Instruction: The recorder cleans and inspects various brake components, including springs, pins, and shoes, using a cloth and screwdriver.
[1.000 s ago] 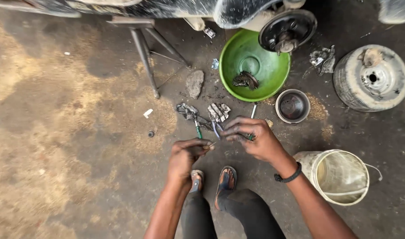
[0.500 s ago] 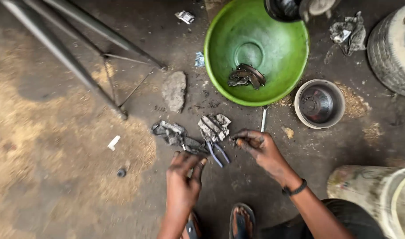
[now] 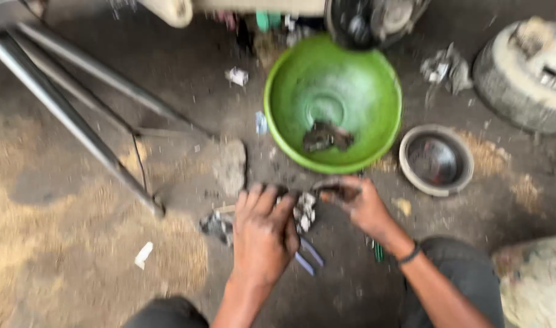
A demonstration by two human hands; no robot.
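Crouching over a dark, oily workshop floor, a person is working with both bare hands, seen from above in a blurred view. The left hand point(image 3: 263, 234) is lying palm down, its fingers point(image 3: 267, 200) spread slightly and stretched forward, resting on a crumpled grey rag point(image 3: 304, 211) and hiding part of it; whether it is gripping anything underneath cannot be told. The right hand point(image 3: 362, 205), with a dark band at the wrist, is reaching in from the right, its fingers curled and pinched around a small dark object point(image 3: 335, 192) too blurred to identify. The two hands are sitting close together, with the rag between them.

Just below the left hand, the blue handles of a pair of pliers point(image 3: 307, 257) are poking out on the floor. A green-handled tool point(image 3: 377, 250) is lying under the right wrist.

Beyond the hands, a large green bowl point(image 3: 363, 91) is standing on the floor, holding a few dark metal parts point(image 3: 326, 136). To its right a small round metal pot point(image 3: 436, 160) is sitting, and further right a worn wheel point(image 3: 521, 73) is lying at the frame's edge. A flat stone point(image 3: 230, 167) is lying left of the bowl, and the grey legs of a metal stand point(image 3: 71, 115) are crossing the upper left.
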